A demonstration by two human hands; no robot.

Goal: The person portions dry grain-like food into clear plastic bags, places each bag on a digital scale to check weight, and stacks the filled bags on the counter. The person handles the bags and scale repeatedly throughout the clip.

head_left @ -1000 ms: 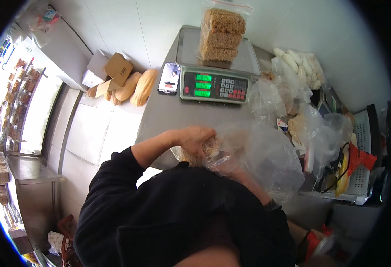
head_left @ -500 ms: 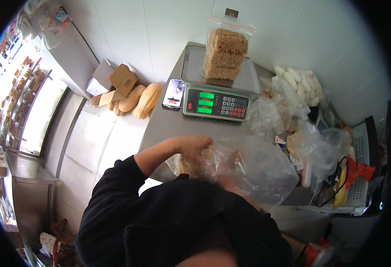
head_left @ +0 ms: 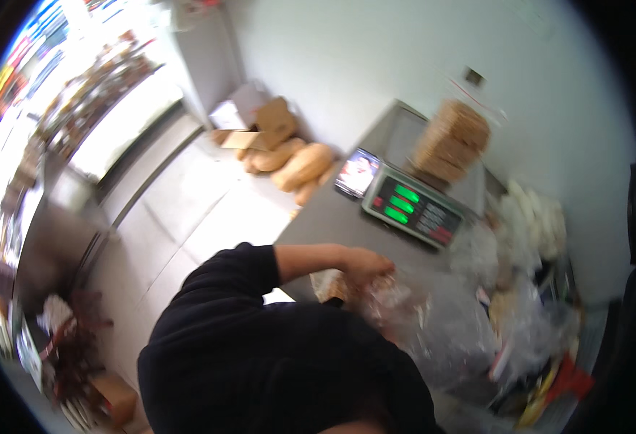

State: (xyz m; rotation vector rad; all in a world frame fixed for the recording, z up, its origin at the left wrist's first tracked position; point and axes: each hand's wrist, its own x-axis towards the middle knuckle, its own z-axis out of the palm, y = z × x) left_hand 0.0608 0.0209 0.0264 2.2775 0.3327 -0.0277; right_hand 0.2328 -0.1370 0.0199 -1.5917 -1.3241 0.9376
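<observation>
My left hand [head_left: 367,266] curls its fingers over the bunched part of a clear plastic bag [head_left: 452,318] at the front of the counter. Under and beside that hand, a brown crumbly block [head_left: 330,287] shows through the plastic, partly covered by my dark sleeve. My right hand is smeared by motion and mostly hidden behind the crumpled plastic, so its fingers cannot be made out. Beyond my hands stands a digital scale [head_left: 413,210] with green displays. A zip bag of stacked brown crumbly blocks [head_left: 452,141] rests upright on its pan.
A phone [head_left: 358,173] lies left of the scale on the grey counter [head_left: 318,224]. Loose plastic bags [head_left: 528,325] and a pack of white pieces [head_left: 531,217] crowd the right side. Large tan gourds [head_left: 303,166] and an opened carton [head_left: 274,121] sit on the floor beyond the counter's left edge.
My view has swung, so the counter and scale appear tilted and shifted right and down. My left hand stays at the bag's bunched part. The right hand is less visible than before.
</observation>
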